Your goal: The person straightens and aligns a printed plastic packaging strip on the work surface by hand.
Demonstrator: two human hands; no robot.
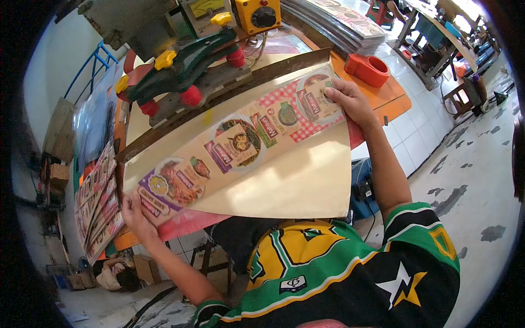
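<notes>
**Printed strip stretched between two hands over a work surface**

One printed strip [229,145] runs diagonally above one cream sheet [295,188], from the near left edge of the orange surface [395,103] towards its far right corner; whether the middle touches the sheet cannot be told. Two hands hold it: the left hand [139,220] is clamped on the near left end, and the right hand [353,103] pinches the far right end, thumb uppermost.

At least four coloured labels on the strip (two red, one purple, one green) bear a repeated white word that appears to read "Mahsuri"; the smaller print is illegible. Pictures of food lie between them, with one patch of red check towards the right end.

Beyond the strip lie one long metal bar [306,64] and one green clamp [180,65] with three yellow knobs [164,59] and three red feet [191,96]. One yellow box [244,21] carries a single black dial. One red holder [358,66] stands near the right corner. One fanned stack of printed sheets [100,205] overhangs the left edge; its sheets cannot be counted.
</notes>
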